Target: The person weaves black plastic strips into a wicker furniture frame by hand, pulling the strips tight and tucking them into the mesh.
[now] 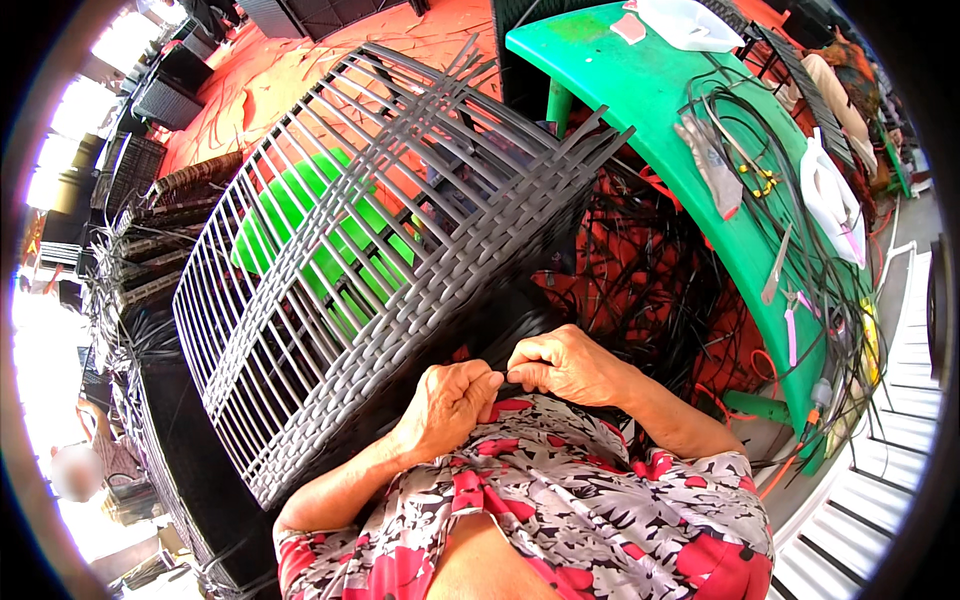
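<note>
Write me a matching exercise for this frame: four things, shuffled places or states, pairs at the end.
1. Grey wicker frame
2. Table
3. Glove
4. Right hand

A. Lying flat on the tabletop
B. Fingers curled, close beside the left hand
C. Partly woven, with gaps between bare strips
D. Green, to the person's right

Pairs: 1-C, 2-D, 3-A, 4-B

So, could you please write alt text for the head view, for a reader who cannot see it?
A person's left hand and right hand pinch close together beside a partly woven grey frame; anything held is hard to see. A green table bearing a glove stands to the right, with tangled dark strands between.
</note>
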### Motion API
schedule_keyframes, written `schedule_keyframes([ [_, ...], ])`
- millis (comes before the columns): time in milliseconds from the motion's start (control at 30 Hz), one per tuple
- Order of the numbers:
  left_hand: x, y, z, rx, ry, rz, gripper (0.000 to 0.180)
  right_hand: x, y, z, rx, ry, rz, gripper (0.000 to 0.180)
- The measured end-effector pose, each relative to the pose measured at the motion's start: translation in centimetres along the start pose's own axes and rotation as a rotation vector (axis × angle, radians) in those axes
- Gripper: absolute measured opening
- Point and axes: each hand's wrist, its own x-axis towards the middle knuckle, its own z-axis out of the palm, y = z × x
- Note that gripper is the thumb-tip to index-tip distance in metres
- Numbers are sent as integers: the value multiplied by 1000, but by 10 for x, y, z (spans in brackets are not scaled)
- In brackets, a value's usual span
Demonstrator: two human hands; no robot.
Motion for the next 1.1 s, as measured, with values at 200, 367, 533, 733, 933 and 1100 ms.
schedule_keyframes([
  [200,22,28,-16,120,-26,99,30,1,-18,-31,59,52,-29,16],
  [367,66,51,-55,526,420,585,14,3,-58,-93,-214,440,-122,9],
  [533,139,35,-95,734,564,658,14,48,-71,-152,-730,643,-138,24],
  [733,197,16,-90,901,475,456,23,110,-49,-178,-810,579,-4,16],
  [933,224,7,-88,975,398,352,28,134,-43,-172,-1015,555,-79,16],
  [1100,234,8,-84,985,410,324,26,145,-40,-172,-1150,474,-191,13],
])
